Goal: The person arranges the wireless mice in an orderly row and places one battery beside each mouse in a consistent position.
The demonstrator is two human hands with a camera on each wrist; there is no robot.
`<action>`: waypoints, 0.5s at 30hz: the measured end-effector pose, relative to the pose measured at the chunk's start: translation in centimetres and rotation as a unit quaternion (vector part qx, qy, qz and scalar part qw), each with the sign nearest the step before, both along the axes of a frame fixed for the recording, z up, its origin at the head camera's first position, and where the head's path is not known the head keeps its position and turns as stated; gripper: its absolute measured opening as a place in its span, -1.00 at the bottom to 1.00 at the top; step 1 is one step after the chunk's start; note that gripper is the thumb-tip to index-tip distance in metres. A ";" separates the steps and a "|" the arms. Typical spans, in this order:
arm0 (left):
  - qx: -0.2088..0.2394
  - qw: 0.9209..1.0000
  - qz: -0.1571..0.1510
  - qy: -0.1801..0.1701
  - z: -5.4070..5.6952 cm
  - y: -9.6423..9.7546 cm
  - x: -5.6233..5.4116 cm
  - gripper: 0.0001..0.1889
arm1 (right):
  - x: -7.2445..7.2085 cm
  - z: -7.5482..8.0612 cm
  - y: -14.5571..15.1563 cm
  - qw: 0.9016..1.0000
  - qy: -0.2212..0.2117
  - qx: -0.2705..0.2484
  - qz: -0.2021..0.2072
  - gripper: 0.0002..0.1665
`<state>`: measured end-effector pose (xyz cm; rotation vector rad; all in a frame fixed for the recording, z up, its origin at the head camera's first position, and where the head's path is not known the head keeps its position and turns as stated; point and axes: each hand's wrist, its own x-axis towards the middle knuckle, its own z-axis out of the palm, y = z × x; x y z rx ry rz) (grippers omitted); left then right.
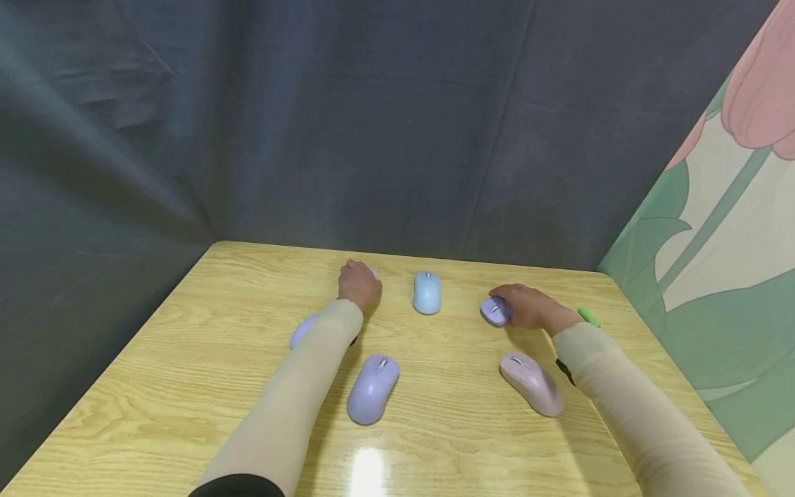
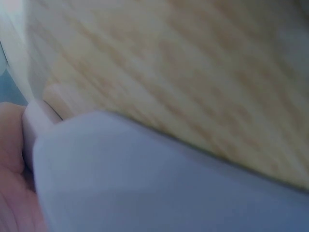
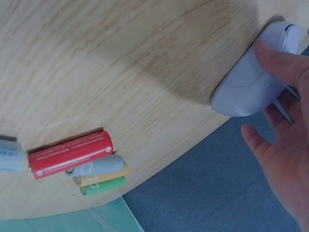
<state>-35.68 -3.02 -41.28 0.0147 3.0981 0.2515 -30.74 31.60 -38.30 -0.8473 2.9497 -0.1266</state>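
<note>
At the far side of the table, my left hand grips a pale pink computer mouse, mostly hidden behind the hand. In the left wrist view its edge shows against the palm, with a lavender mouse large in front. That lavender mouse lies partly behind my left forearm in the head view. On the right, my right hand holds a small purple mouse. In the right wrist view the thumb lies along one side of this mouse, with fingers at the other.
A light blue mouse stands between the hands. Nearer are a purple mouse and a pink one. Beside my right wrist lie several batteries, among them a red one and a green one. A dark curtain hangs behind the table.
</note>
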 end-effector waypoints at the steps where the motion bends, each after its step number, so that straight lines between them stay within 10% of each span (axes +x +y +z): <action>1: 0.001 1.000 0.000 0.001 0.0 0.0 0.0 -0.34 | 0.0 0.0 0.0 1.000 0.002 0.000 0.001 -0.27; 15: -0.008 1.000 0.001 0.000 -0.3 0.1 -0.3 -0.34 | 0.1 -0.7 0.0 0.999 0.002 -0.017 -0.043 -0.26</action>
